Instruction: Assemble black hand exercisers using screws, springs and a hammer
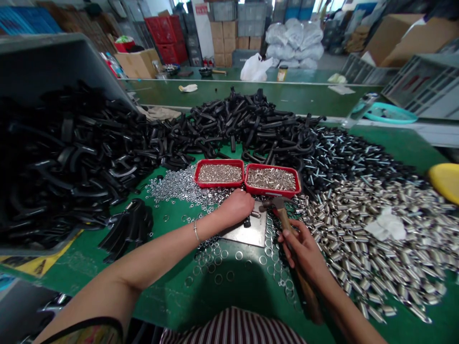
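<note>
My right hand (pixel 301 246) is wrapped round the wooden handle of a hammer (pixel 283 217), whose metal head hangs beside the right edge of a flat metal plate (pixel 245 235). Over the plate's far left part, my left hand (pixel 241 206) is closed with its fingers bent down, and whatever they grip is hidden. A small spring (pixel 256 214) and a black piece (pixel 246 222) show just beside those fingers. Directly behind my left hand stand two red trays: the left tray (pixel 219 184) holds tiny metal bits, the right tray (pixel 273 192) short metal pins.
Black plastic handles (pixel 247 117) are heaped at the back and in a grey crate (pixel 82 52) at left. Springs (pixel 358 229) and black-headed screws (pixel 351 153) cover the right side. Nuts (pixel 175 186) lie left of the trays, metal rings (pixel 215 260) around the plate.
</note>
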### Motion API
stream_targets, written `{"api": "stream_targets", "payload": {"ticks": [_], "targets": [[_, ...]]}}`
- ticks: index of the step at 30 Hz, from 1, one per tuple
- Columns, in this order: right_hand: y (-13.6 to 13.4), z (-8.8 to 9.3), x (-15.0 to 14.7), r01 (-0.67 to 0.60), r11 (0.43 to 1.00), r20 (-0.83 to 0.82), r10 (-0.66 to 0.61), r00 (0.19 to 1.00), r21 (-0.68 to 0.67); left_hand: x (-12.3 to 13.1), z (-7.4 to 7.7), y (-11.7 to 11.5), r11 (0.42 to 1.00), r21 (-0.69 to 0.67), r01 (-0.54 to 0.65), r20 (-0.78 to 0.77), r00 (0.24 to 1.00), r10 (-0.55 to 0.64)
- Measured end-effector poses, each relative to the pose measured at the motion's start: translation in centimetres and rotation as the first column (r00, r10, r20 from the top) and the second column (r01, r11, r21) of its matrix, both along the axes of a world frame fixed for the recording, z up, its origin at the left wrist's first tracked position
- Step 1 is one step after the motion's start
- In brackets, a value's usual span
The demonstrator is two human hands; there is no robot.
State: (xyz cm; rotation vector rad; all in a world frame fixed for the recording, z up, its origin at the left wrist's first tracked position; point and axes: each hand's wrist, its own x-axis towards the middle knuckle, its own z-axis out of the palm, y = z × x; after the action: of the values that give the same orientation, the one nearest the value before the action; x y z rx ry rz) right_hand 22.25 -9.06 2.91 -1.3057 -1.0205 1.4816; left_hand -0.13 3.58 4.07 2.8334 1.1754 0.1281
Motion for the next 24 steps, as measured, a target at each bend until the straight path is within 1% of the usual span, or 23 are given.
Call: {"api": "stream_targets", "payload": {"ticks": [1,2,3,5,6,8,10,12,13,15,16,18,19,20,21,22,23,24], "targets": [[0.0,0.0,0.1,-0.009,1.0,0.02,0.009,1.0,0.007,0.0,0.2,0.0,0.999,-0.007,0.042,0.007,0.999,-0.042],[0.0,0.1,0.2,-0.019,1.0,0.054,0.019,0.998,0.014,0.0,0.4,-0.1,0.998,-0.018,0.058,0.022,0.998,-0.058],[0.0,0.3,0.3,-0.03,0.999,0.105,0.028,0.994,0.023,-0.1,0.7,-0.3,0.999,-0.028,0.046,0.044,0.998,-0.044],[0.2,1.2,0.7,-0.066,0.996,0.259,0.05,0.964,0.055,-0.7,1.4,-1.0,0.998,-0.049,-0.039,0.096,0.994,0.043],[0.2,1.9,1.0,-0.096,0.992,0.353,0.061,0.934,0.082,-1.1,1.5,-1.5,0.993,-0.068,-0.097,0.124,0.987,0.105],[0.5,3.3,1.3,-0.172,0.971,0.53,0.059,0.846,0.165,-1.9,1.5,-2.8,0.973,-0.132,-0.188,0.175,0.962,0.21],[0.8,4.5,1.2,-0.257,0.928,0.654,0.019,0.756,0.271,-2.5,1.0,-4.0,0.95,-0.212,-0.229,0.211,0.939,0.273],[1.4,5.1,0.8,-0.36,0.866,0.736,-0.014,0.677,0.348,-2.8,0.3,-4.7,0.93,-0.278,-0.239,0.243,0.919,0.309],[1.9,5.0,0.5,-0.424,0.836,0.774,0.0,0.633,0.347,-2.9,-0.1,-4.9,0.924,-0.302,-0.236,0.257,0.913,0.318],[2.8,4.4,0.2,-0.541,0.799,0.838,0.089,0.539,0.263,-2.9,-0.5,-4.8,0.917,-0.328,-0.229,0.277,0.905,0.325],[3.4,3.9,0.2,-0.576,0.794,0.856,0.15,0.494,0.193,-2.9,-0.6,-4.7,0.915,-0.334,-0.226,0.282,0.902,0.325],[4.3,3.0,0.7,-0.573,0.816,0.868,0.227,0.442,0.079,-3.1,-0.7,-4.6,0.915,-0.345,-0.21,0.297,0.9,0.319],[4.5,2.7,1.0,-0.55,0.832,0.876,0.211,0.434,0.071,-3.2,-0.6,-4.7,0.913,-0.354,-0.202,0.312,0.895,0.319],[4.7,2.6,1.3,-0.527,0.844,0.891,0.158,0.425,0.101,-3.3,-0.5,-4.9,0.909,-0.366,-0.2,0.337,0.882,0.329],[4.8,2.6,1.4,-0.504,0.848,0.906,0.074,0.417,0.163,-3.3,-0.3,-5.3,0.9,-0.38,-0.212,0.371,0.857,0.359],[4.7,2.8,1.3,-0.485,0.84,0.909,-0.023,0.416,0.243,-3.2,-0.1,-5.9,0.885,-0.394,-0.246,0.415,0.812,0.411],[4.5,3.0,0.9,-0.468,0.822,0.895,-0.104,0.434,0.323,-3.0,0.1,-6.6,0.865,-0.407,-0.293,0.465,0.749,0.473],[4.3,3.2,0.2,-0.451,0.807,0.866,-0.142,0.479,0.382,-2.6,0.4,-7.3,0.841,-0.416,-0.346,0.517,0.671,0.532]]}}
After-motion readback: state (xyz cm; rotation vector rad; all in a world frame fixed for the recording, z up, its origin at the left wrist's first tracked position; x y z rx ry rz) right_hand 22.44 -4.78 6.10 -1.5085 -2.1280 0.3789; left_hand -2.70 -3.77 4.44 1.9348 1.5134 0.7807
